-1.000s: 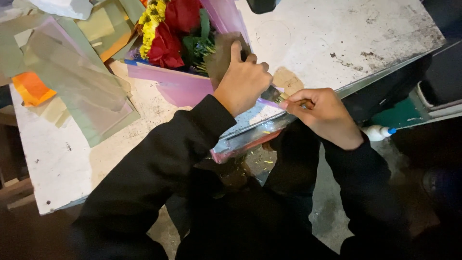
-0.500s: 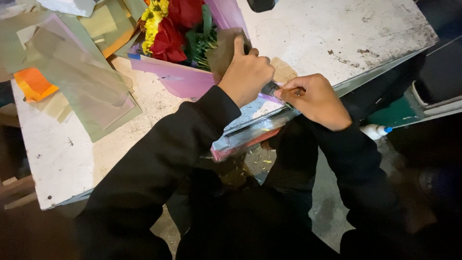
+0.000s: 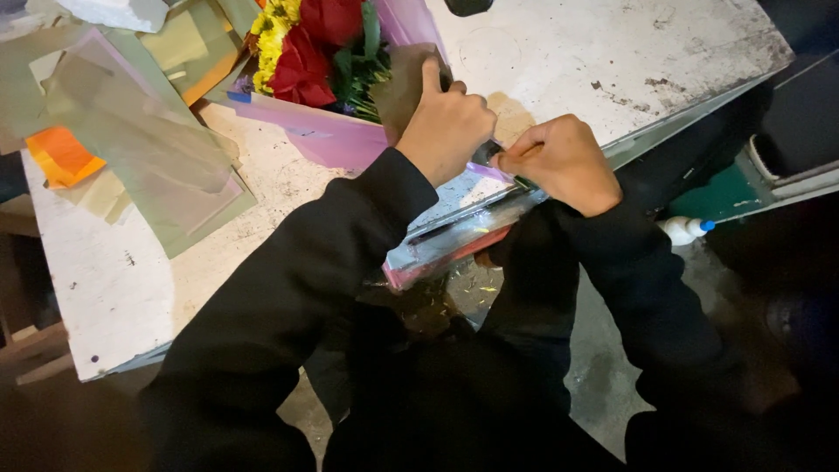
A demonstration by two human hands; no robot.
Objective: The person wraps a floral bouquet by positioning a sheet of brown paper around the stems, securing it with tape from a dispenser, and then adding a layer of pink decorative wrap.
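Here the bouquet (image 3: pixel 323 52) of red and yellow flowers lies in pink wrapping paper (image 3: pixel 323 135) on the worn white table (image 3: pixel 612 52). The left hand (image 3: pixel 446 122) grips its wrapped stems; the right hand (image 3: pixel 564 162) pinches the wrap's edge just beside it. Translucent green sheets (image 3: pixel 149 166) lie well apart.

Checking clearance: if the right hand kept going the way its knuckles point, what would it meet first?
Most likely the left hand, right beside the right hand; past it, the bouquet. Depth is uncertain.
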